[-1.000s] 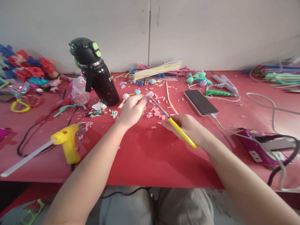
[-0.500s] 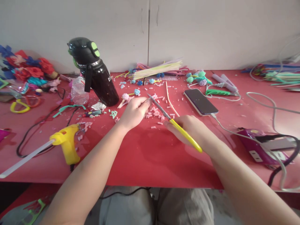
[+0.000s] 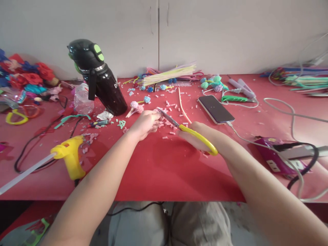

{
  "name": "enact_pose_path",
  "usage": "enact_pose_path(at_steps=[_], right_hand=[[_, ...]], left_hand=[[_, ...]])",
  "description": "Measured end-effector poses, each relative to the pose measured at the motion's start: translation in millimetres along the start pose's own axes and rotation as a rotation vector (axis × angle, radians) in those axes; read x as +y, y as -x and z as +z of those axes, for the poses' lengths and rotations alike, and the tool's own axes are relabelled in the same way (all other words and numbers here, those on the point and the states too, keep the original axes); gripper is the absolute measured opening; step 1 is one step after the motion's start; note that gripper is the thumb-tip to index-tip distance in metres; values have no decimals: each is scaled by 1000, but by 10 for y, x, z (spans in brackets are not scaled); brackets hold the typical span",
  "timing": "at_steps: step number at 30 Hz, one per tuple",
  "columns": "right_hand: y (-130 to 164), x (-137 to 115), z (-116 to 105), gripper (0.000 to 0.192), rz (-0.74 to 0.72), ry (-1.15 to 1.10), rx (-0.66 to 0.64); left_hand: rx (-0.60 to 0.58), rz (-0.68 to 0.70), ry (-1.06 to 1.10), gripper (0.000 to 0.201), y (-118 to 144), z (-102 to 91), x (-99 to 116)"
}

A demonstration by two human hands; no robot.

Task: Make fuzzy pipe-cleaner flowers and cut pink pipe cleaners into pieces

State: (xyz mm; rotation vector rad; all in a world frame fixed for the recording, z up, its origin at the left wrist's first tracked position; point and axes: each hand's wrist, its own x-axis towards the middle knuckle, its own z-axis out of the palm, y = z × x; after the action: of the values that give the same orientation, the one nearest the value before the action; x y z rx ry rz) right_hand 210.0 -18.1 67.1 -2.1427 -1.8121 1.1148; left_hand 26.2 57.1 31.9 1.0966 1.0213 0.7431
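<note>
Right grip (image 3: 198, 136) closed around yellow scissors (image 3: 184, 130), left grip (image 3: 146, 123) pinching something tiny (too small to identify) at the blade tips above the red surface (image 3: 159, 171), so those fingers risk a nick.

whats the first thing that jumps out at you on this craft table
At the middle of the red table, the right hand holds yellow-handled scissors with the blades pointing at the left hand, amid a scatter of small pink cut pieces. A yellow glue gun lies near the front left edge, and a black bottle leans at the back left.
</note>
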Motion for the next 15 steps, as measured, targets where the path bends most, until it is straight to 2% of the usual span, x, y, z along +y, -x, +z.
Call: enact_pose_path(at_steps=[4,6,8,10,13,15], right_hand=[[-74,50,39,49,44,-103,7],[-130,114,79,54,-5,-162,69],[-167,180,112,62,-117,-189,114],[-171,232,122,66,-124,-193,95],[-147,279,102,67,-41,-285,34],[-154,296,96,66,-66,-380,62]], left_hand=[[-14,-32,49,33,-13,-16,11],[-17,-57,61,33,-15,-29,18],[-14,-73,53,34,-17,-52,20],[-19,-70,29,35,-13,-81,18],[-64,-38,-24,36,11,-106,16],[-118,-7,-69,34,46,-90,20]])
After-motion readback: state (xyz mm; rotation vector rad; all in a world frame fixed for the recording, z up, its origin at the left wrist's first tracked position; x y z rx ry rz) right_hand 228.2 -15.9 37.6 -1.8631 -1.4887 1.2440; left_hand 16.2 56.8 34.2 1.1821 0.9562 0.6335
